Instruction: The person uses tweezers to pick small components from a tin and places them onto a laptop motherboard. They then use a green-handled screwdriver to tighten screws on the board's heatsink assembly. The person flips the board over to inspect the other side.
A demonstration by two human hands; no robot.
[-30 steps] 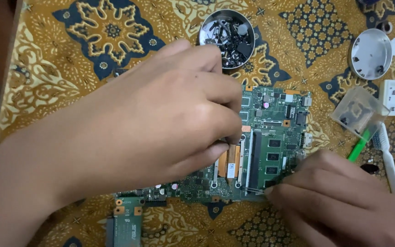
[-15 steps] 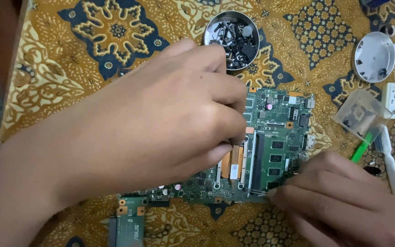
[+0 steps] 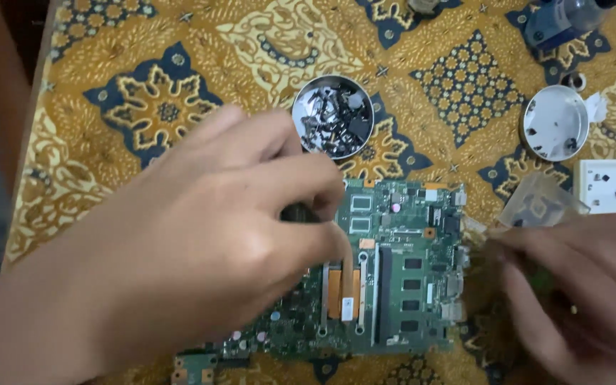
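Left hand pinches a dark tool over the green circuit board; right hand blurred beside it.

Green circuit board with orange strips lies on gold-and-navy patterned cloth.

dim warm light, soft shadows; right hand motion-blurred, left edge dark.

One camera on the head looks steeply down, close above the fingers and the green circuit board lying under them on the patterned surface.
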